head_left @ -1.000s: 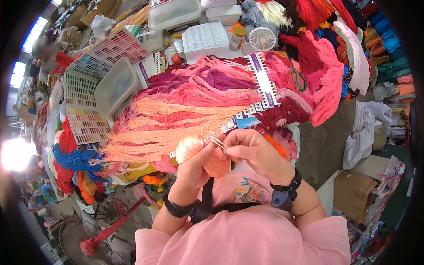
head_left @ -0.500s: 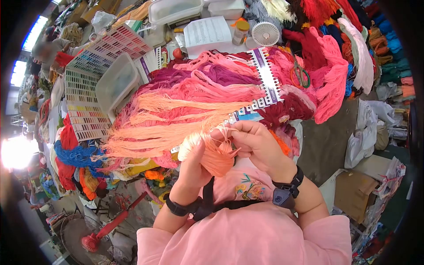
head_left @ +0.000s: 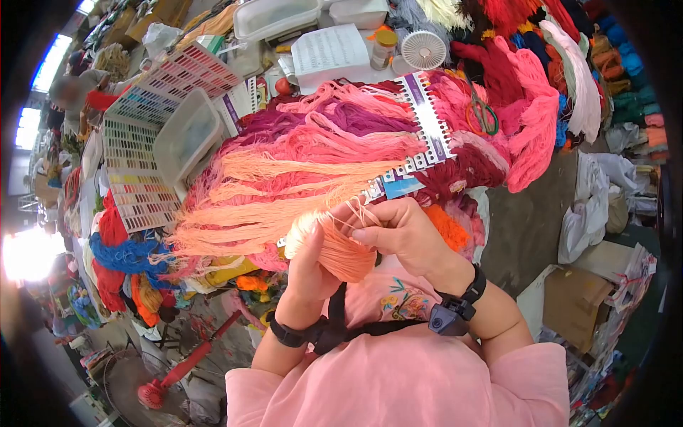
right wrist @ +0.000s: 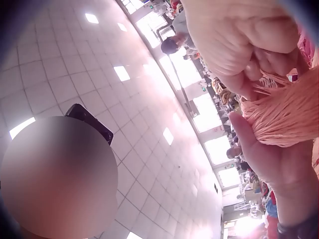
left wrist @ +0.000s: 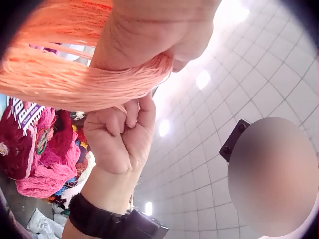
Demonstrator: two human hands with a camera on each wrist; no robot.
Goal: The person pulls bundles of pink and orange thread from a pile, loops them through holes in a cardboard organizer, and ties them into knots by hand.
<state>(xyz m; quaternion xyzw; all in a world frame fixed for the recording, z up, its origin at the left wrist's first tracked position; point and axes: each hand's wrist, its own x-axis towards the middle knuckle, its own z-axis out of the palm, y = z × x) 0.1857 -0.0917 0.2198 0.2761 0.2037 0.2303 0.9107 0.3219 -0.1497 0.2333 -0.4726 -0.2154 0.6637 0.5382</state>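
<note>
A thick skein of peach thread (head_left: 346, 250) is bunched in my left hand (head_left: 311, 269), which grips it with the thumb along its near side. My right hand (head_left: 409, 231) pinches thin pale strands (head_left: 361, 212) at the skein's upper end, close to the left fingertips. In the left wrist view the skein (left wrist: 84, 87) passes under the left hand (left wrist: 154, 35), and the right hand (left wrist: 122, 137) has its fingers curled below it. From the right wrist, the skein (right wrist: 286, 117) lies across the left palm, and the right fingers are partly hidden behind their own hand.
Pink, purple and peach hanks (head_left: 306, 149) cover the table, fastened along a white punched card (head_left: 425, 117). Colour charts (head_left: 153, 128), a clear plastic bin (head_left: 191, 135), scissors (head_left: 482, 117), a paper-covered box (head_left: 331, 58) and a small fan (head_left: 424, 50) surround them.
My right hand turned in toward the skein, then back out, working the strands at its end. A loose peach end that stuck out near the right fingers no longer shows. The left hand keeps its grip.
</note>
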